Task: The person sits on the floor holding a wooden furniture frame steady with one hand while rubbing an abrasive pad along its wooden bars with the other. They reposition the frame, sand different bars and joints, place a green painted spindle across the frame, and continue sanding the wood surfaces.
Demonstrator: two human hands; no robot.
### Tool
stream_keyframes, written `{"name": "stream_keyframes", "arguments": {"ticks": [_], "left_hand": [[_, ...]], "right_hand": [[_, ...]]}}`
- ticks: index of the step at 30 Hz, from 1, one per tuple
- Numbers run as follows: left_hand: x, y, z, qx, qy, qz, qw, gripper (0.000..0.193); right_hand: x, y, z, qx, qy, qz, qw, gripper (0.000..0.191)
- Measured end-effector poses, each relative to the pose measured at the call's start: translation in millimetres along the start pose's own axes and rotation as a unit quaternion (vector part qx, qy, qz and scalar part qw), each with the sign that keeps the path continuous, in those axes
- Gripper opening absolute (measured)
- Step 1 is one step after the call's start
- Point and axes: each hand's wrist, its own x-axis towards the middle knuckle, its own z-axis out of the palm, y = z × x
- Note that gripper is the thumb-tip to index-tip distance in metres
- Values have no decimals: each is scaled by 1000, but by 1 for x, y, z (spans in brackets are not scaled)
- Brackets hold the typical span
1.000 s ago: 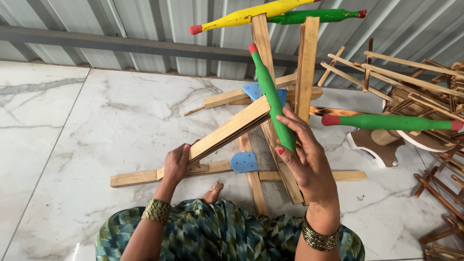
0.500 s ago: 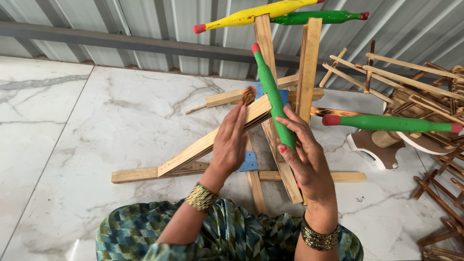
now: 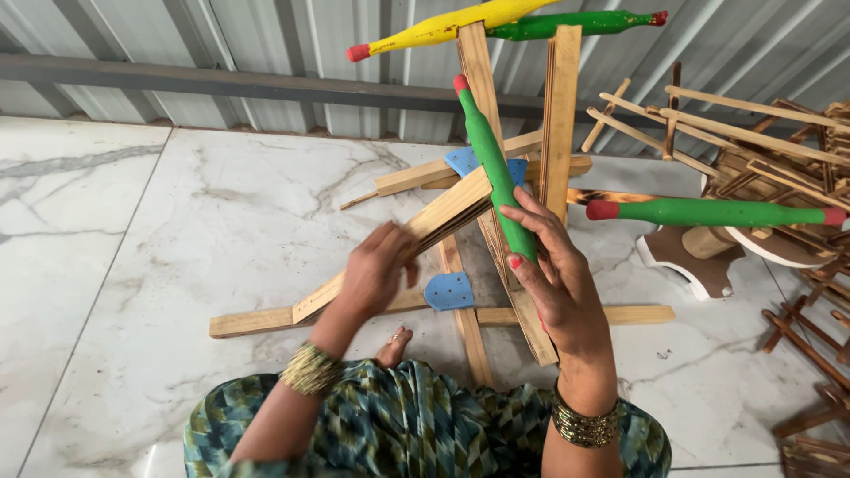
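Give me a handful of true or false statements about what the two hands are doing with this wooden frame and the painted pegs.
1. The right hand holds a green peg. True.
2. The left hand lies flat on the floor. False: it grasps a slanted wooden slat of the frame.
3. A yellow peg sits at the top of the frame. True.
4. The blue brackets are loose on the floor. False: they sit on the frame's joints.
5. The floor is white marble-patterned tile. True.
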Motion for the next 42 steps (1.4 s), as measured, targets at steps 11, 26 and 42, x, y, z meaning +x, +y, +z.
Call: {"name": "stream_keyframes", "arguments": {"ticks": [11, 26, 42], "left_hand": [[32, 21, 31, -215, 60, -344, 912, 40], [21, -5, 40, -196, 104, -355, 908, 23], [-58, -16, 31, 105, 115, -103, 982, 66]], "right_hand": [[-1, 2, 1, 0, -6, -24, 1000, 46], [-2, 4, 0, 0, -10, -28, 1000, 46], [-1, 5, 3, -11, -7, -54, 998, 44]]}}
